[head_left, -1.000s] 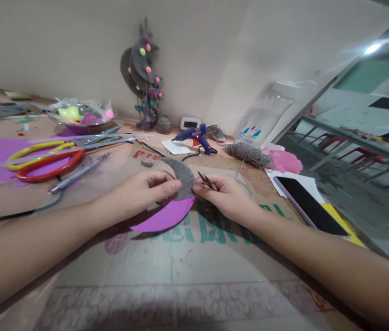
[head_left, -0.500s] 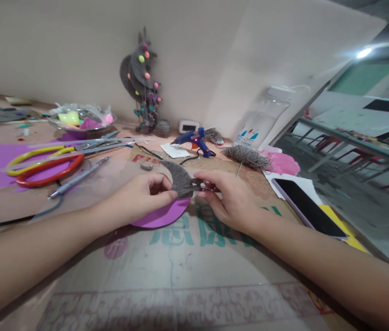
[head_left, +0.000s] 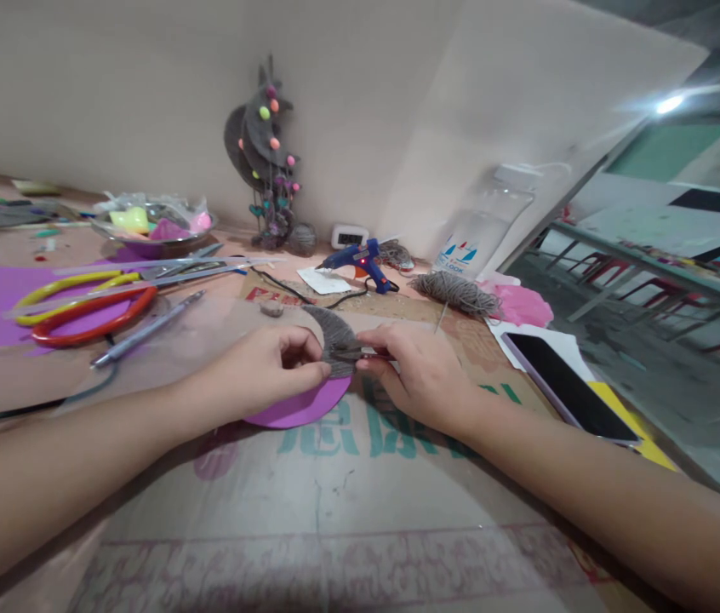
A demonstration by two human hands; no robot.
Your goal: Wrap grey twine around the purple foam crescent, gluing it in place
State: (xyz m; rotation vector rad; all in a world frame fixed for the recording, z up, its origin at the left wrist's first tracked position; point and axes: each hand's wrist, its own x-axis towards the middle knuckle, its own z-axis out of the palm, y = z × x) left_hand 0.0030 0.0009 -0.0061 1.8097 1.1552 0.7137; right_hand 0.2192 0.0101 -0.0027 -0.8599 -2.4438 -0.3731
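The crescent (head_left: 342,366) is sitting mid-feed for me, over the cardboard sheet (head_left: 225,507) on the tabletop (head_left: 72,243), right between the two hands. What I'm really keying on is how it's lying: the long axis is running roughly near-to-far, bowing out to the right, with the horns pointing leftish. So from the left hand (head_left: 267,364) it's lying just to the right, and that hand is pinching it between thumb and fingers on the inner curve. From the right hand (head_left: 420,375) it's lying just to the left, and that one's clamping a small dark tool (head_left: 369,351), probably little snips, with the tip overlapping the grey yarn wrap (head_left: 333,328). I'm calling the left hand nearer, since it's plainly touching; I'm not sure about the right fingertips. Now the annoying bits: the left hand is covering part of the inner edge and of the purple section (head_left: 305,404), the right fingers are hiding the tool's handles, and its tip is blending into the yarn, so I'm not seeing how the blades are standing. I'm also losing the strand (head_left: 442,319) from the yarn bundle (head_left: 453,292) behind the right hand.
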